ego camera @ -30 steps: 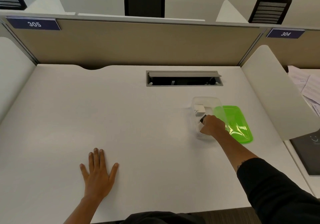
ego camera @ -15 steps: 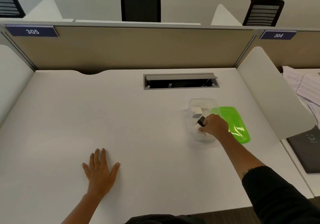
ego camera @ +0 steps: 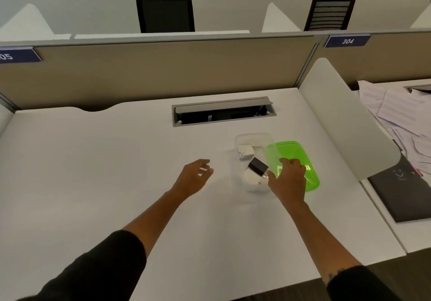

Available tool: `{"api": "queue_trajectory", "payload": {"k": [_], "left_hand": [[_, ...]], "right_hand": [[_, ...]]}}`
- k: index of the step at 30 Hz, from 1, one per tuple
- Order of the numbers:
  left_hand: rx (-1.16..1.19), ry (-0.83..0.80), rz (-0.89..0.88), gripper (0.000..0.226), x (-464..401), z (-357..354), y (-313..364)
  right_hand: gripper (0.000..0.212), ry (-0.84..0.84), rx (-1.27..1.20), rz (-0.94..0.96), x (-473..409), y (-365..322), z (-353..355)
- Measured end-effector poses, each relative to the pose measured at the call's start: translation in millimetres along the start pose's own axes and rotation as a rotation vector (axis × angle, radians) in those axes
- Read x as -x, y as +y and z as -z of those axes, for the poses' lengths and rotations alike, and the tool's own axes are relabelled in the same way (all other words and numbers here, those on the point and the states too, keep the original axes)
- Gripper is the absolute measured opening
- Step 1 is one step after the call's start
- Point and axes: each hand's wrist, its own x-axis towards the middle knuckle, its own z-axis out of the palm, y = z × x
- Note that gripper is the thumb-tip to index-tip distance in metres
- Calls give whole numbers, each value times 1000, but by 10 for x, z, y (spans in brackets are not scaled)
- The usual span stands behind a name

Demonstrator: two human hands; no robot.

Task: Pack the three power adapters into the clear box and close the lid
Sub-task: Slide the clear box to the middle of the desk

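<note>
A clear box (ego camera: pixel 242 137) stands on the white desk, right of centre. Inside lie a white adapter (ego camera: pixel 245 151) at the far end, a black adapter (ego camera: pixel 257 166) in the middle, and a round white adapter (ego camera: pixel 250 176) at the near end. The green lid (ego camera: pixel 295 155) leans against the box's right side. My right hand (ego camera: pixel 288 179) rests over the lid's near part, fingers spread on it, thumb near the black adapter. My left hand (ego camera: pixel 194 177) hovers open just left of the box, holding nothing.
A cable tray slot (ego camera: pixel 222 112) is sunk into the desk behind the box. A white divider (ego camera: pixel 345 123) rises on the right; beyond it lie loose papers (ego camera: pixel 396 114) and a dark folder (ego camera: pixel 401 188). A beige partition (ego camera: pixel 163 72) closes the back.
My right hand has let go of the black adapter, which now lies in the box, and moved right onto the green lid. My left hand has risen from the desk toward the box.
</note>
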Motion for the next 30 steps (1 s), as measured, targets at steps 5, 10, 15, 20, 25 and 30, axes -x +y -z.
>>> {"api": "queue_trajectory", "payload": {"k": [5,10,15,20,25,30], "left_hand": [[5,-69,4,55,-541,-238,536],[-28,-128,65,63,-903,-400,777],[-81,-163,77,57,-1170,-516,850],[-125,-159,77,52,-1350,-583,863],[-121,-144,71,52,-1355,-571,808],[-46,-83,104,50,-1125,-461,600]], "right_hand": [[74,-105,-300,-276,139,98,-164],[63,-157,-457,-455,159,95,-176],[51,-167,-596,-531,163,76,-208],[30,-146,-719,-588,153,91,-233],[26,-127,-735,-562,112,96,-202],[34,-115,-710,-500,69,51,-175]]}}
